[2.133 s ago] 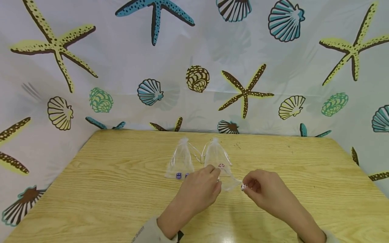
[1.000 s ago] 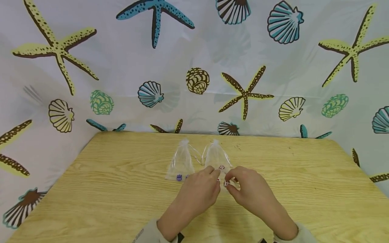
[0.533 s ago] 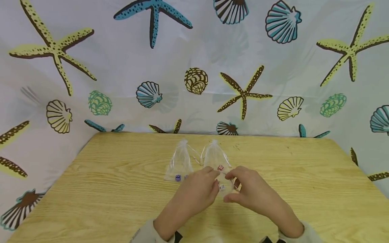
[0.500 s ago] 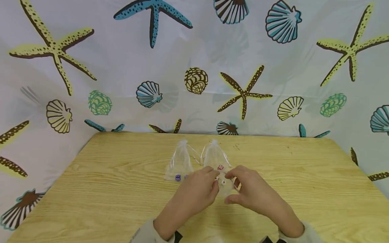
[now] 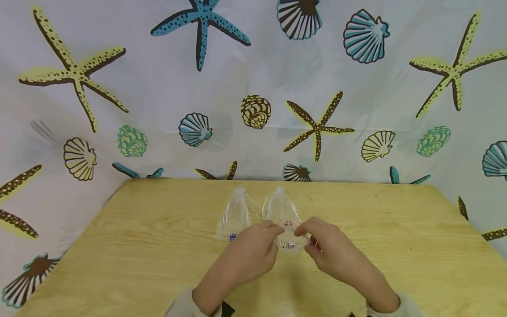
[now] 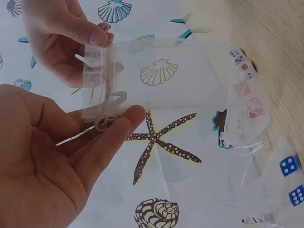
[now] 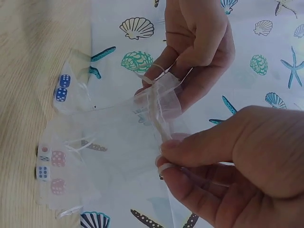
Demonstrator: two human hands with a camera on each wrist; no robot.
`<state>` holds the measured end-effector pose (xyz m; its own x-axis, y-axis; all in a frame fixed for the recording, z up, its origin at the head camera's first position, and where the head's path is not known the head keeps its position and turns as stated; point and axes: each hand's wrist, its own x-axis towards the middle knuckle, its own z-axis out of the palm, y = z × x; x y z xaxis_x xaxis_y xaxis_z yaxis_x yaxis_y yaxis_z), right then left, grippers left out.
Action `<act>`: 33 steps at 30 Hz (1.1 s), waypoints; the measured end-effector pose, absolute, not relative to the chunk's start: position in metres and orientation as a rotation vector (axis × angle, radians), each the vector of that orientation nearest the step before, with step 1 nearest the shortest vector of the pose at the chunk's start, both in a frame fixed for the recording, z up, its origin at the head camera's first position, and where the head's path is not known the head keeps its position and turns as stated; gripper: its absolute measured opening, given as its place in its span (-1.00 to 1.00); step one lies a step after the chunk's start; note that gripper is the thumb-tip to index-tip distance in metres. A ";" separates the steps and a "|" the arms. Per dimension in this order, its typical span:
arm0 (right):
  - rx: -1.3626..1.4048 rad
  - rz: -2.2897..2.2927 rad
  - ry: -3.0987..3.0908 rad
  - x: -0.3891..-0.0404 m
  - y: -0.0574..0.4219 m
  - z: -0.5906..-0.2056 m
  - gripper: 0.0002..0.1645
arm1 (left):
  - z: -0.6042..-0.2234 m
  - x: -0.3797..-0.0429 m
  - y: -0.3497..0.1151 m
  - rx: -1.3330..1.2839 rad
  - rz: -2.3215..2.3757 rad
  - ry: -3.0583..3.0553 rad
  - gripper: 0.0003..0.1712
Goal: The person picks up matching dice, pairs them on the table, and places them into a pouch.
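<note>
My left hand [image 5: 249, 251] pinches one top corner of a sheer white drawstring bag [image 7: 118, 121]. The other top corner is between the thumb and fingers of my right hand [image 5: 336, 246], next to the white drawstring [image 7: 154, 114]. The bag's mouth is stretched between both hands. Low in the bag, two white dice [image 5: 292, 244] sit side by side. Directly behind it, a second sheer bag [image 5: 279, 200] lies on the table with red dice [image 5: 288, 223] in it. Left of that is a third sheer bag [image 5: 236, 207] with blue dice [image 6: 288, 165], partly hidden by my left hand in the head view.
The hands work over a light wood-grain table [image 5: 158, 237]. A white cloth [image 5: 253, 70] printed with starfish and shells stands behind and along both sides of it. Cords [image 5: 255, 207] from the two lying bags trail between them.
My right hand came in from the right with a white die and let it drop into the bag. Its thumb then moved up against the fingers at the bag's edge. The left hand stayed nearly in place.
</note>
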<state>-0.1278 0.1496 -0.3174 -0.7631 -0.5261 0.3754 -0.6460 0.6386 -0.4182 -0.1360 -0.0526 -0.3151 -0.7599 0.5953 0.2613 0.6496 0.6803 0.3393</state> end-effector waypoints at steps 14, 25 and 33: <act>0.892 0.837 -2.541 -0.131 0.151 -0.322 -0.67 | -0.316 -0.141 -0.058 -0.980 -0.809 -2.671 -0.64; 0.779 0.858 -2.552 -0.137 0.156 -0.320 -0.68 | -0.317 -0.145 -0.066 -0.783 -0.879 -2.667 -0.64; 0.734 0.843 -2.525 -0.139 0.168 -0.319 -0.78 | -0.314 -0.145 -0.070 -0.722 -0.881 -2.655 -0.67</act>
